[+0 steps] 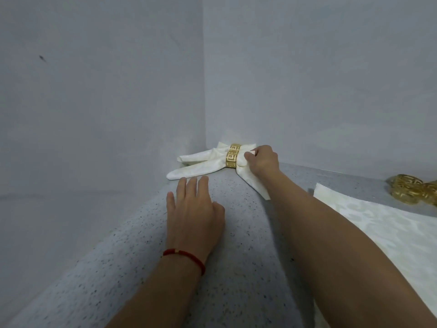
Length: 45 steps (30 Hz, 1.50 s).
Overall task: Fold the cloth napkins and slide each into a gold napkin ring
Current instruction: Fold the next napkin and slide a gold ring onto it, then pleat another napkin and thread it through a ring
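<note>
The right hand (262,159) is far out near the back corner of the counter (236,256). Its fingers are curled and pinch the end of a folded white napkin (201,167). This front napkin sits inside a gold ring (232,160). The ring goes around the middle of the napkin. One end of the napkin points left toward the counter's left edge. The other end fans out under the right hand and wrist.

A second folded napkin (203,154) lies just behind the first one, touching it. It has its own back gold ring (234,147). Both napkins lie close to where the two gray walls (307,79) meet.

The left hand (194,209) rests flat on the counter, nearer to the person. Its fingers are straight and a little spread, and it holds nothing. The fingertips are just beside the left end of the front napkin; whether they touch it is hard to tell. A red string bracelet (186,256) is on the left wrist.

Along the right edge of the counter a flat white cloth (383,223) lies open. Behind it, near the back edge, is a small pile of spare gold rings (412,191). The counter is gray with dark specks.
</note>
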Tool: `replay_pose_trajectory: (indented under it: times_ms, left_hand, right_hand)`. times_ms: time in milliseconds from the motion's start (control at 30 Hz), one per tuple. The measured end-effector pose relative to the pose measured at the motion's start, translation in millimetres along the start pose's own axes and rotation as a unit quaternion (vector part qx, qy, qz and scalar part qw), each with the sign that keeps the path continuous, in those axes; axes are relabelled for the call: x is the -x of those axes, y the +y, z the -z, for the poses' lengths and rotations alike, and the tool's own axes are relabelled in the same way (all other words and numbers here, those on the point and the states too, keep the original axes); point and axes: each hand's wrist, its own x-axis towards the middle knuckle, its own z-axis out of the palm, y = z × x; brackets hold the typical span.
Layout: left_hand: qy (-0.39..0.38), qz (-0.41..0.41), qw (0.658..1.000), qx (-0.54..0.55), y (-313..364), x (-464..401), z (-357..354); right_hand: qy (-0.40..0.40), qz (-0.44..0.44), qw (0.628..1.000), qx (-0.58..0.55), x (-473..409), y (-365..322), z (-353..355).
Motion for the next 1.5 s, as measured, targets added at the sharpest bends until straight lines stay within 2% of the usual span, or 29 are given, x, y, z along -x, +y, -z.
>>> replay_pose_trajectory:
  times_ms: [133,233,400,533,633,800,933,1100,1267,1500]
  left_hand:
    - [-0.017,-0.011,1.000,-0.007,-2.1,-0.7,-0.1]
    - [-0.023,-0.012,1.000,0.010,-7.6,-3.8,-1.0]
    - [-0.018,-0.011,1.000,0.016,-0.7,0.0,6.5]
    - [-0.010,0.012,0.998,-0.062,11.6,11.3,20.4]
    - [0.005,0.002,0.995,-0.100,33.5,45.3,30.4]
    - [0.034,-0.152,0.987,-0.037,115.8,119.1,50.3]
    - [-0.043,-0.140,0.989,-0.033,166.2,165.4,60.8]
    - [-0.064,-0.146,0.983,-0.089,186.6,186.2,56.7]
    - [-0.025,-0.133,0.986,-0.099,193.2,192.8,49.7]
    - [0.012,-0.160,0.981,-0.104,199.7,192.9,54.2]
  right_hand:
    - [0.005,0.009,0.999,0.031,-0.3,-3.7,-3.6]
    - [0.046,0.062,0.993,0.086,18.4,-8.1,9.6]
    - [0.052,0.196,0.966,0.164,89.5,15.8,85.2]
    - [0.041,0.225,0.948,0.223,165.3,57.2,170.4]
    - [0.031,0.177,0.939,0.292,220.6,97.2,248.5]
    - [0.087,-0.023,0.919,0.384,271.7,173.6,369.9]
    - [0.054,-0.117,0.889,0.439,307.2,226.7,432.6]
    - [0.091,-0.113,0.888,0.437,325.6,246.3,437.5]
    - [0.148,-0.081,0.876,0.452,327.5,244.1,426.0]
    - [0.125,-0.074,0.870,0.471,326.5,235.1,424.7]
